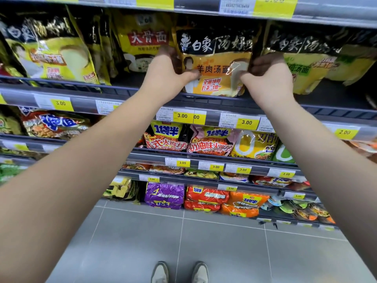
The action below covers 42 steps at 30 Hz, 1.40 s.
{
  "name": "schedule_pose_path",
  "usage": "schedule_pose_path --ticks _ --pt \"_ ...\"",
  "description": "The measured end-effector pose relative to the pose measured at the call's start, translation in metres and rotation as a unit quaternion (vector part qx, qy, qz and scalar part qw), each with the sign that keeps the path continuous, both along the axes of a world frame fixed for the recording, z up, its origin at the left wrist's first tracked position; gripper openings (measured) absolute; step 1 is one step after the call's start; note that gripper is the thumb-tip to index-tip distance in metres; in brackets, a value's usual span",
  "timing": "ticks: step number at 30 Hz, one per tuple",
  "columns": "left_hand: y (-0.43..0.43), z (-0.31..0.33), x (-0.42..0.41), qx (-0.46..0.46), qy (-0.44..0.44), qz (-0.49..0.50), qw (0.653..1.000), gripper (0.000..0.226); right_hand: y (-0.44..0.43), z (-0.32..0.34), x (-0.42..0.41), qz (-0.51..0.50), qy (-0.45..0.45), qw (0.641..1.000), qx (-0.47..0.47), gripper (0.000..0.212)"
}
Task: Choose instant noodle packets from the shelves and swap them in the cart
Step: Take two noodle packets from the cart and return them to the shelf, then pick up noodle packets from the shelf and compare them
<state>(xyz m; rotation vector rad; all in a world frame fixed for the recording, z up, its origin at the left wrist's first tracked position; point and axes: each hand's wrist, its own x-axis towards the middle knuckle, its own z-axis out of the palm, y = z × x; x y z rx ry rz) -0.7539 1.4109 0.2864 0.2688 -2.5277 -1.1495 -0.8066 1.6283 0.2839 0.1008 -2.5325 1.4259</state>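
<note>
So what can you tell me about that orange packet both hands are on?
The orange packet is a glossy plastic pouch with a black band of white characters on top and orange-yellow print below. It stands upright at the shelf's front, its bottom edge down at the dark rail. The left hand grips its left edge and the right hand grips its right edge.

The noodle packet [216, 64] I held was orange-yellow under a black band with white characters. Yellow price tags [182, 116] dotted the grey shelf rail [85, 103]; lower down sat a purple pack [164, 194].
</note>
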Motion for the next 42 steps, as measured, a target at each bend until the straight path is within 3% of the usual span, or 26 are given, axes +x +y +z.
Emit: schedule_pose_path --ticks 2,5,7,14,23,35,42 --pt "-0.001 0.000 0.008 0.001 0.002 0.004 1.000 0.054 -0.001 0.002 0.012 0.010 0.036 0.999 0.004 0.031" --pt "-0.004 -0.001 0.025 0.017 0.014 0.023 0.999 0.068 -0.006 0.005 0.033 0.082 0.060 0.995 -0.025 0.027" --pt "-0.004 -0.001 0.044 0.043 0.046 0.013 0.998 0.073 -0.014 0.007 0.050 0.152 0.047 0.985 -0.063 0.028" --pt "-0.032 -0.007 0.121 0.145 0.097 0.014 0.985 0.057 -0.060 0.012 0.100 0.342 -0.024 0.934 -0.105 0.041" --pt "-0.143 0.018 0.253 0.203 0.145 0.055 0.967 0.047 -0.194 0.042 0.175 0.516 -0.057 0.846 -0.122 0.047" --pt "-0.269 0.006 0.458 0.203 0.197 0.265 0.922 0.045 -0.393 0.024 0.314 0.689 -0.110 0.704 -0.135 0.052" --pt "-0.327 -0.009 0.516 0.200 0.219 0.387 0.873 0.060 -0.506 0.011 0.351 0.757 -0.148 0.620 -0.144 0.048"
